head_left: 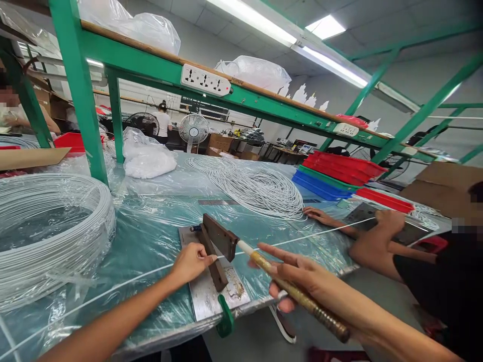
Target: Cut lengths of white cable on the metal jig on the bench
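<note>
My left hand (193, 262) pinches a long white cable (151, 273) beside the metal jaws of a lever cutter (221, 240). The cutter stands on a metal base plate (222, 296) at the table's front edge. Around the cutter's long, tape-wrapped handle (298, 294) my right hand (290, 276) is curled, with its index finger stretched along it. The handle slants down to the right and the blade is raised at an angle. The cable runs through the cutter area and on to the right, to a co-worker's hand.
A large wrapped cable coil (101, 216) lies at left, a loose cable pile (260, 191) behind the cutter. A co-worker's hands (390, 221) are at right, near stacked red and blue trays (328, 183). A green clamp (225, 317) grips the front edge. A green shelf (151, 70) spans above.
</note>
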Demonstrator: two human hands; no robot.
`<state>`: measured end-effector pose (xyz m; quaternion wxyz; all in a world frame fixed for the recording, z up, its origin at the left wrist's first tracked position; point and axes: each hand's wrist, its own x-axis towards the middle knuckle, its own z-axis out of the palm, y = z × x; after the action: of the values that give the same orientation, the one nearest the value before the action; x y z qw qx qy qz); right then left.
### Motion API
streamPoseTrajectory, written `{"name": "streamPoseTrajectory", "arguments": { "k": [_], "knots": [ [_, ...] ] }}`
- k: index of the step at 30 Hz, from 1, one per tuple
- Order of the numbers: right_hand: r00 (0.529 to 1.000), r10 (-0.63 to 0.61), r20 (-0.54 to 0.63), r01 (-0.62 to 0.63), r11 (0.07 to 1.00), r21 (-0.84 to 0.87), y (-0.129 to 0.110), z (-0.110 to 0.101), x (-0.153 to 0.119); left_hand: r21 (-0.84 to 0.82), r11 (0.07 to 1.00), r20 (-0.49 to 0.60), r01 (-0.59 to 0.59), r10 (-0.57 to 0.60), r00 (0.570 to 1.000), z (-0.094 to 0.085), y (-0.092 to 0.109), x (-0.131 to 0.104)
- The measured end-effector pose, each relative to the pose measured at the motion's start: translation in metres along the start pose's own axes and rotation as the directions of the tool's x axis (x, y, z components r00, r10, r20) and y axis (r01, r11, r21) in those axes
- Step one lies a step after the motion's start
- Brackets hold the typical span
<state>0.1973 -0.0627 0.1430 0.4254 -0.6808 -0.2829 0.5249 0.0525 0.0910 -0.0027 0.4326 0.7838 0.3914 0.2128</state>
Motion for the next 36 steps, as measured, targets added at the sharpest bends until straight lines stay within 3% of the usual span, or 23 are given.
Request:
{"name": "streamPoseTrajectory", "arguments": {
  "k": [8,14,22,32,36],
  "knots": [
    [0.986,0.098,0.135,-0.086,0.992,-0.090,0.027,0.010,0.018,0.040,0.992,0.006,0.118,-0.118,0.993,0.005,0.000,0.009],
    [0.985,0.152,0.081,-0.135,0.974,-0.183,0.045,0.011,0.017,0.051,0.990,-0.003,0.134,-0.134,0.991,0.002,0.003,0.010],
    [0.994,-0.042,0.105,0.069,0.962,-0.265,0.066,0.013,0.012,0.011,0.994,0.006,0.112,-0.112,0.994,0.002,0.001,0.012],
    [0.990,-0.108,0.095,0.129,0.958,-0.256,0.078,0.012,0.014,-0.095,0.992,0.012,0.084,-0.084,0.996,0.009,-0.010,0.018],
    [0.956,-0.281,-0.087,0.234,0.906,-0.352,0.120,0.016,0.027,-0.161,0.985,0.026,0.066,-0.062,0.998,0.011,-0.015,0.019]
  ]
}}
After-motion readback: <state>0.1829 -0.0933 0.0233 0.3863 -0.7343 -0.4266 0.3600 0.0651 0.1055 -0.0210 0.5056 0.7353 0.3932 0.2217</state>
